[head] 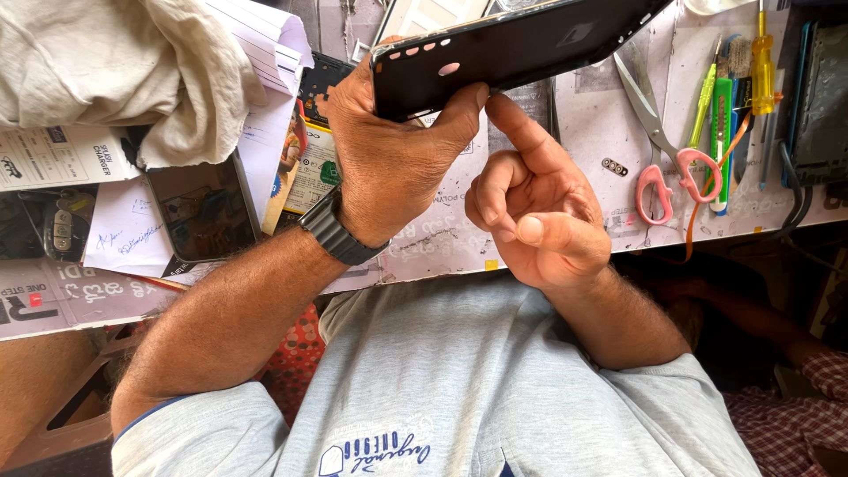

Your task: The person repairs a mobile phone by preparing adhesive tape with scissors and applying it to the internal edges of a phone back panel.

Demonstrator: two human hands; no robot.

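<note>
Grey-shirted person's left hand [389, 159] gripped a black plastic phone back cover [503, 49] above the workbench's near edge [442, 256] while the right hand [530, 212], otherwise curled and empty, pressed one forefinger against its rim, apparently mid-fitting, needing firm even pressure next.

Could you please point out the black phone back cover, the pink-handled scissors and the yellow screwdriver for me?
Black phone back cover [521, 49], head view, on its dark flat back.
Pink-handled scissors [654, 192], head view, on a pink handle loop.
Yellow screwdriver [762, 66], head view, on its yellow handle.

left hand [389, 155] gripping, right hand [530, 208] curled (forefinger out)
</note>
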